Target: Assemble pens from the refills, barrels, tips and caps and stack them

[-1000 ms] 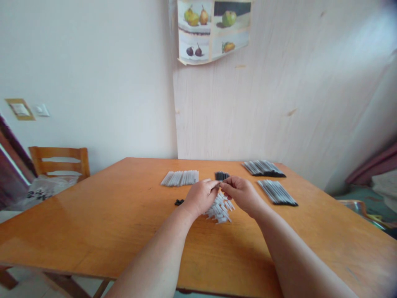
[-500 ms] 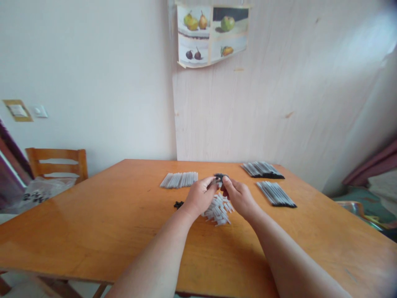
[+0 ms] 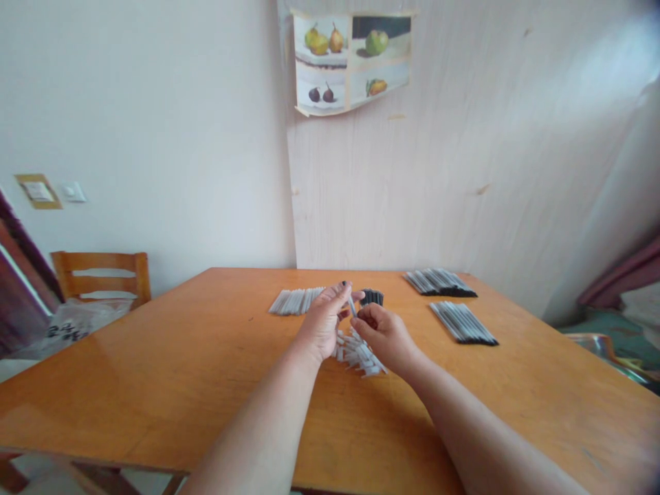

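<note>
Pale wall (image 3: 155,137), taped fruit paintings (image 3: 353,65), orange-brown wooden table (image 3: 206,371), wooden chair (image 3: 100,262) at left, dark reddish curtain (image 3: 23,295).

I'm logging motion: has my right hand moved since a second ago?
Yes: your right hand has moved left and slightly towards you, away from the nearer black-tipped row.

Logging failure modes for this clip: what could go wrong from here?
1. The slim pale tube between the left hand and right hand might slip, since fingertips hold it.
2. The right hand is close to the loose white pieces; a low sweep could scatter them.
</note>
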A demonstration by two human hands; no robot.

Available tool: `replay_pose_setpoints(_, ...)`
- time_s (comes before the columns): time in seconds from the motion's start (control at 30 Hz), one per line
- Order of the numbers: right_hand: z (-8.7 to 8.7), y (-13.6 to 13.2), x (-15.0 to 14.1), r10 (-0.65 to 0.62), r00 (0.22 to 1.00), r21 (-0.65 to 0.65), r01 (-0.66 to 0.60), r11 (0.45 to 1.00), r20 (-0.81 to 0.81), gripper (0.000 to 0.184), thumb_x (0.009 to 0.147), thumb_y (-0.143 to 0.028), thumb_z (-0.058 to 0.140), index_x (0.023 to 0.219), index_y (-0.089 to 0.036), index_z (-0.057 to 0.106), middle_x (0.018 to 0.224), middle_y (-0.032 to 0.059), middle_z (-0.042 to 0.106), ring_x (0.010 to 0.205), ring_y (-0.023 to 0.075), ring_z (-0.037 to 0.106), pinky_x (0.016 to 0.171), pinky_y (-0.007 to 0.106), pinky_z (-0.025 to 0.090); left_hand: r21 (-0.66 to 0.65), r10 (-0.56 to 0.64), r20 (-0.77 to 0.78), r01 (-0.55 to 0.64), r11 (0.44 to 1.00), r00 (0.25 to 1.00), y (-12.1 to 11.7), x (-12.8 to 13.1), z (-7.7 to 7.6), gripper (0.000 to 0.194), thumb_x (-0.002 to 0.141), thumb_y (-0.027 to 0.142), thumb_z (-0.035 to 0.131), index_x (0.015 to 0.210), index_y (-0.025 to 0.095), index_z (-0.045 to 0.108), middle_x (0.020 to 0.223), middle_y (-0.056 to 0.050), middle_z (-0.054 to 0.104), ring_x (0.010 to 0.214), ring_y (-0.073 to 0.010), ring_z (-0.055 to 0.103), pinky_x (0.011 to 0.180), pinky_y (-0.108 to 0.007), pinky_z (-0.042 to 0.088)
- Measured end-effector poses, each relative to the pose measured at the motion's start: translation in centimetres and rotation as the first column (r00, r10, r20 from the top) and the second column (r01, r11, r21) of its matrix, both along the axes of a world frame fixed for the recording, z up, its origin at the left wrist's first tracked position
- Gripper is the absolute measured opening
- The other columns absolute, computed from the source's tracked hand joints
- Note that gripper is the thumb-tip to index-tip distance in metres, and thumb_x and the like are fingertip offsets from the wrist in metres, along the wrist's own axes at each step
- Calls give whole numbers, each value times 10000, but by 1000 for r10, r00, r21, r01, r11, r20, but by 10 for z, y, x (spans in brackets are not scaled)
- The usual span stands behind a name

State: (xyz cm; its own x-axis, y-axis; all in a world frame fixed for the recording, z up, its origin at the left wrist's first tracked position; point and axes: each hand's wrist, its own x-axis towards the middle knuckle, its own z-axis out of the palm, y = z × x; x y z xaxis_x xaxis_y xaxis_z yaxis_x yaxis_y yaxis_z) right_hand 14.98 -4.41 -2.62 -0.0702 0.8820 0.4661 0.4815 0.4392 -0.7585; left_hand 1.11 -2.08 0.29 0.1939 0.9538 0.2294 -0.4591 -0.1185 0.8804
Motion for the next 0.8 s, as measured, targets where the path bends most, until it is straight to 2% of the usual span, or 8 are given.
replay_pose_setpoints(0.13,4,-4,-1,-3,999,-28,5,1000,48,182,824,-353,576,755,-185,581,641,-17,551,588,121,479,554,248,346,-50,87,66,-84,995,994,3,-7,5,384,719,512,735,878,198,582,894,-78,735,937,-198,662,733,-281,401)
replay_pose_setpoints(0.27,7,-8,-2,41,999,-60,-39,997,25,187,821,-356,566,748,-184,573,637,-23,531,586,117,462,557,248,343,-90,133,73,-126,988,988,7,-12,4,321,696,394,777,821,193,559,810,-61,731,867,-182,671,701,-266,399)
replay_pose_setpoints(0.43,9,-9,-2,115,988,-145,-129,981,-99,246,825,-411,542,729,-184,542,597,-39,452,553,109,398,512,243,308,-81,59,90,-52,995,994,10,-15,3,238,744,340,717,865,168,607,851,-97,739,904,-210,684,722,-281,424)
replay_pose_setpoints(0.53,11,-10,-3,129,981,-188,-156,970,-146,275,824,-438,535,720,-183,541,590,-39,436,543,106,383,496,241,294,-76,16,110,-7,997,994,9,-15,3,263,765,353,682,927,152,633,880,-116,740,923,-224,688,741,-295,438)
replay_pose_setpoints(0.67,14,-12,-4,143,977,-219,-176,960,-157,278,823,-437,540,723,-178,551,579,-41,432,535,102,373,487,239,291,-97,47,100,-37,995,994,8,-14,3,322,747,418,715,921,169,609,844,-101,736,886,-219,694,720,-291,436)
replay_pose_setpoints(0.8,15,-13,-4,167,973,-230,-201,952,-160,271,828,-421,539,710,-177,550,571,-41,442,523,98,381,486,239,297,-105,57,92,-47,993,994,9,-13,2,314,689,371,773,828,180,566,808,-81,734,851,-215,698,727,-295,438)
